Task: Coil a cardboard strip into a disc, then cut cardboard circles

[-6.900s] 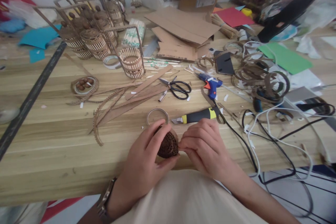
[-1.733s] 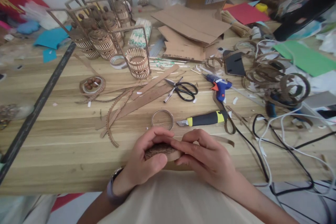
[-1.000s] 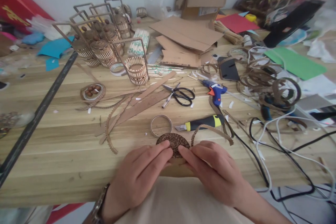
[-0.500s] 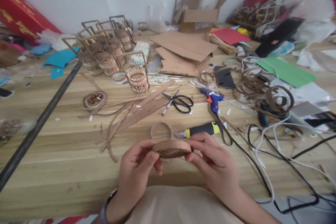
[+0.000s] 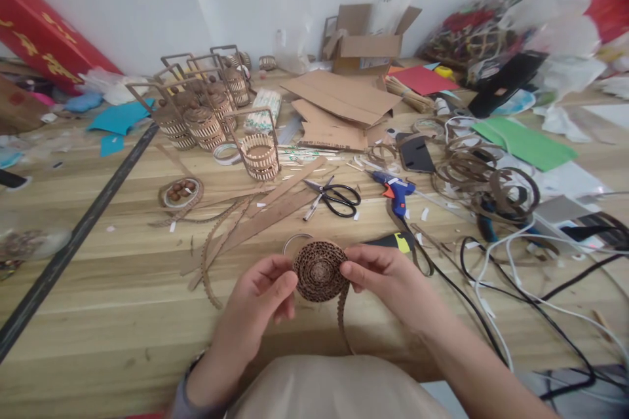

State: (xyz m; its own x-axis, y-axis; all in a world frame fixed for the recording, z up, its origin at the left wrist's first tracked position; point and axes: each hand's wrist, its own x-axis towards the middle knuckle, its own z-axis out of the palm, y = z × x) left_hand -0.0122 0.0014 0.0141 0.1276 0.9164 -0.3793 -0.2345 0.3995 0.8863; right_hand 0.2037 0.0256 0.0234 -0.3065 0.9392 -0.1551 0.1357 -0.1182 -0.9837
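I hold the corrugated cardboard coil (image 5: 320, 272) above the bench (image 5: 147, 314), spiral face toward me; the right hand (image 5: 381, 268) and left hand (image 5: 268, 288) pinch opposite edges. A loose strip (image 5: 342, 317) hangs between them, nearer the right. I judge this a check on the winding; the next move seems to call for tensioning that strip without letting the turns slip.

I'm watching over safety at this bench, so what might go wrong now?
The coil might unwind if the right hand loosens its pinch, since a strip hangs loose from it. The scissors lie with blades apart beyond both hands, so a careless reach forward might nick a finger.
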